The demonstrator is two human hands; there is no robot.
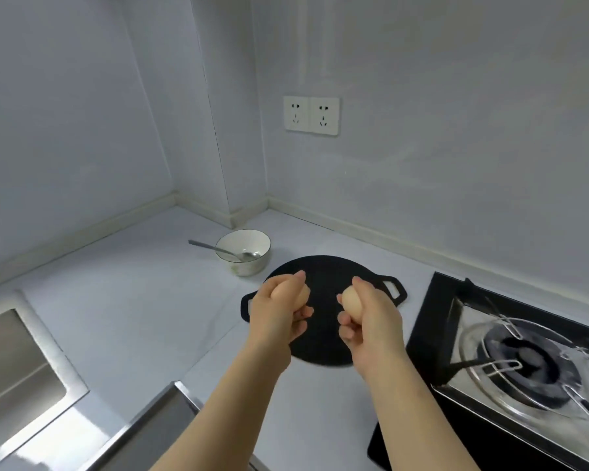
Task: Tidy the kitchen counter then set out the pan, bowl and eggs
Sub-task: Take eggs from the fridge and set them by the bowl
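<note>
Two eggs, one per hand, held above the black pan. Left egg is wrapped in the left hand; right egg is cupped in the right hand. Likely light, brittle, smooth: hold round the middle, gentle pressure. Bowl with spoon sits on the counter, just behind the pan.

Egg-holding hands above pan

Matt black pan, glossy white ceramic bowl, shiny metal spoon, brushed steel sink, smooth eggs
</note>
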